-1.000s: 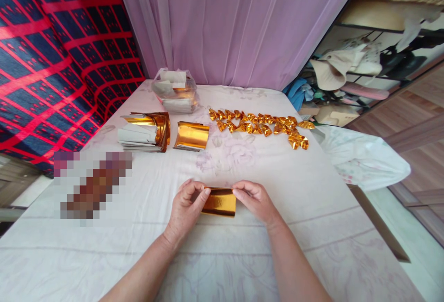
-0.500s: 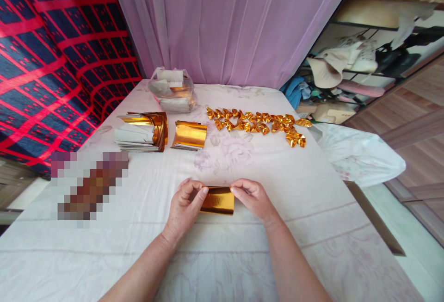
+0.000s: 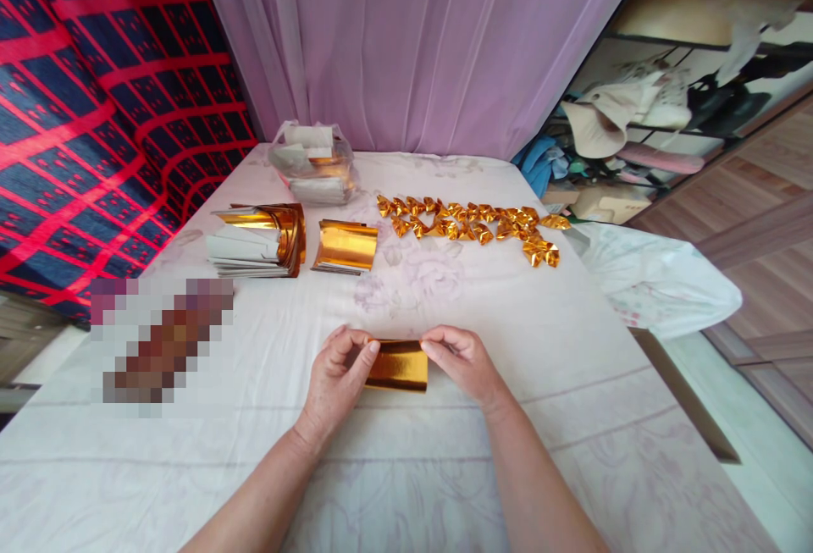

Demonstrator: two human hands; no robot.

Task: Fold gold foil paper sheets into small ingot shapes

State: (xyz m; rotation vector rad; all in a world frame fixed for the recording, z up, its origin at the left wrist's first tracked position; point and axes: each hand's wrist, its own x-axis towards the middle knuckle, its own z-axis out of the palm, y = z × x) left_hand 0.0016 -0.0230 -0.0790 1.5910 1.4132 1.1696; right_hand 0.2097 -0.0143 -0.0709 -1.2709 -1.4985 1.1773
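Between my two hands is a sheet of shiny gold foil paper (image 3: 400,367), its far edge curled over. My left hand (image 3: 341,373) pinches the far left corner between thumb and fingers. At the far right corner, my right hand (image 3: 462,364) pinches the same sheet. Beyond them lies a small stack of gold foil paper (image 3: 347,246), curved upward in the middle. Left of it sits a thicker pile of gold and grey-backed sheets (image 3: 257,241). Several folded gold foil pieces (image 3: 467,223) lie in rows to the right.
A clear plastic bag (image 3: 312,165) of more sheets stands at the back of the cloth-covered table (image 3: 406,468). A blurred-out item (image 3: 168,341) lies at the left. Past the right edge are a white plastic bag (image 3: 666,278) and a crowded shelf (image 3: 673,125).
Almost nothing differs. Both hands keep their pinch on the gold sheet, and the view has shifted very slightly.
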